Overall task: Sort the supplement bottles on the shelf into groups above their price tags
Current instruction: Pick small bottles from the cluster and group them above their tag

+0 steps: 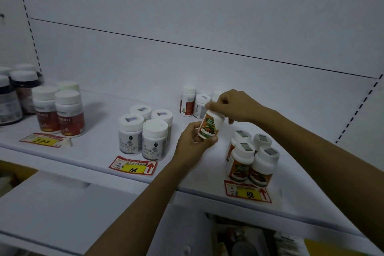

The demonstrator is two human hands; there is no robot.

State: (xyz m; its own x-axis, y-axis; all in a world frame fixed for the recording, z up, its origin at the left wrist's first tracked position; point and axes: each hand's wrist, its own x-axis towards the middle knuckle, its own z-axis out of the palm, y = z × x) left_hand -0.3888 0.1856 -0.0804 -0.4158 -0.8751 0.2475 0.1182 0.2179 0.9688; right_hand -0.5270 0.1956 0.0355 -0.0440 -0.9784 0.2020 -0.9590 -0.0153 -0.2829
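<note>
Three groups already parked above their tags, left to right. Farthest left, dark jars point(12, 93) at the frame edge, no tag of theirs visible. Next, red-labelled bottles point(60, 110) clustered behind the yellow 200 tag point(44, 140). Then four grey-labelled bottles point(145, 133) packed tight above the 108 tag point(133, 166). Farther back, loose bottles point(192, 101) near the rear wall, well apart from any tag — probably unsorted yet; a third partly hidden behind the right hand.

Mid-air over the shelf point(93, 145), between the 108 and 88 groups: one orange-and-green-labelled bottle point(209, 124), tilted, clasped at its base by the left hand point(192, 143), fingers curled round it. Pinched at its cap by the right hand point(232, 106), fingertips closed on the top.

Far right, orange-labelled bottles point(252, 158) bunched above the 88 tag point(248, 192); label resembling the held one's, so likely its home.

Mostly done, by the look of it: held bottle to place, back stragglers to sort.
</note>
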